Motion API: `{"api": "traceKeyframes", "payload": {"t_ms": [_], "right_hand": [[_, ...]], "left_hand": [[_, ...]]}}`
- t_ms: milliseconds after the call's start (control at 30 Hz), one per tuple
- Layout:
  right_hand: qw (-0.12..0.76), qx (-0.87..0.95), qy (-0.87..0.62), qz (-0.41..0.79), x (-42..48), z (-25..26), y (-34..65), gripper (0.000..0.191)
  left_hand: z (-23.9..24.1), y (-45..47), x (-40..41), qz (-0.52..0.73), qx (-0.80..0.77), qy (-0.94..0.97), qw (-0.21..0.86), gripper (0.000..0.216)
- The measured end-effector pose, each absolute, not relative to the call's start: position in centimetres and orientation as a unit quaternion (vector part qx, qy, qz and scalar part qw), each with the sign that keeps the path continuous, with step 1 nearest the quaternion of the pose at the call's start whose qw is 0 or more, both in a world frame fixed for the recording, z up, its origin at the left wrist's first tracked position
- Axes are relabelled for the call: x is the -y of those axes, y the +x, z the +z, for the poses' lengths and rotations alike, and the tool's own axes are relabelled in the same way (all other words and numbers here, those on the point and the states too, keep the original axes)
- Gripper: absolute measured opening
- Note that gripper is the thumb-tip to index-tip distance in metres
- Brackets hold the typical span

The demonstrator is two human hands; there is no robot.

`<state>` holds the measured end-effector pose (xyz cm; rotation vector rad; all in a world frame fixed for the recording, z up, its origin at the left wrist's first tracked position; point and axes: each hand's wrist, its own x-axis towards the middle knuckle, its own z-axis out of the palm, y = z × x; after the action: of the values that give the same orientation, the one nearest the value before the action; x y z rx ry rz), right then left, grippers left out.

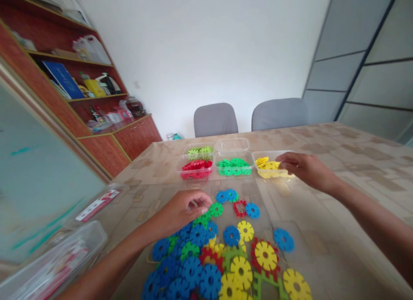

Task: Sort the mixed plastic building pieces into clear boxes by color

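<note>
My left hand [190,205] is above the upper part of the pile, its fingers curled and the fingertips closed at the edge of a green notched disc [216,209]. Farther off, my right hand [301,166] reaches over the right end of a clear plastic box [274,175] holding yellow notched discs [268,164]. Its fingers are pinched together, and what they hold is hidden. Below my left hand spreads a pile of blue notched discs [191,270] mixed with green, yellow and red pieces. A red square piece [239,208] lies beside a blue disc [252,210].
Alongside the yellow box stand clear boxes of green discs [235,166] and red pieces [196,168], with light-green pieces [200,152] behind. A clear container [97,231] with printed packaging lies at the left. Two grey chairs [215,119] stand beyond the table.
</note>
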<state>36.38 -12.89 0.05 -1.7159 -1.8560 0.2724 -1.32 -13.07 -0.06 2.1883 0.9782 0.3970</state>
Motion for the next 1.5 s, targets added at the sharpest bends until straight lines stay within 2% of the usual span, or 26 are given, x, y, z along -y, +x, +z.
{"api": "traceKeyframes", "payload": {"t_ms": [100,200,267,367,400,500,733,800,900,1000,1200,1333,1500], "right_hand": [[0.215,0.778,-0.553,0.208,16.0,-0.2,34.4,0.025],[0.139,0.817,-0.484,0.28,19.7,-0.4,31.6,0.019],[0.136,0.841,-0.453,0.263,22.4,-0.5,29.9,0.029],[0.143,0.883,-0.402,0.196,26.3,-0.8,27.8,0.061],[0.15,0.892,-0.388,0.178,27.4,-0.9,27.2,0.066],[0.16,0.9,-0.375,0.155,29.1,-1.4,25.3,0.062],[0.05,0.89,-0.423,0.164,24.7,-2.3,23.3,0.058],[0.056,0.881,-0.448,0.145,23.5,-2.5,23.8,0.049],[0.06,0.871,-0.468,0.134,23.0,-2.6,24.3,0.035],[0.074,0.882,-0.444,0.142,23.7,-2.6,24.2,0.032],[0.087,0.894,-0.426,0.113,24.2,-3.4,22.8,0.048],[0.099,0.89,-0.43,0.119,23.7,-3.9,22.7,0.046],[0.125,0.885,-0.427,0.139,23.2,-3.8,23.5,0.039]], "left_hand": [[0.7,-2.3,14.5,0.106,-0.35,0.883,0.294,0.021],[1.3,-2.6,16.5,0.045,-0.29,0.91,0.293,0.034],[1.6,-2.7,17.9,0.004,-0.262,0.916,0.303,0.049],[1.5,-3.2,19.6,-0.043,-0.238,0.924,0.298,0.069],[1.3,-3.4,20.1,-0.054,-0.234,0.926,0.293,0.074],[0.2,-3.9,21.1,-0.06,-0.23,0.931,0.278,0.081],[-3.4,-1.6,20.7,0.029,-0.247,0.939,0.236,0.079],[-3.3,-1.0,20.1,0.054,-0.264,0.935,0.229,0.074],[-2.3,-1.8,19.1,0.103,-0.309,0.918,0.225,0.055],[-2.2,-4.5,18.5,0.169,-0.397,0.883,0.185,0.04],[-6.1,-8.5,20.4,0.195,-0.512,0.823,0.149,0.043],[-7.3,-6.2,21.2,0.188,-0.486,0.837,0.169,0.045],[-6.4,-1.0,21.0,0.214,-0.416,0.854,0.226,0.044]]}}
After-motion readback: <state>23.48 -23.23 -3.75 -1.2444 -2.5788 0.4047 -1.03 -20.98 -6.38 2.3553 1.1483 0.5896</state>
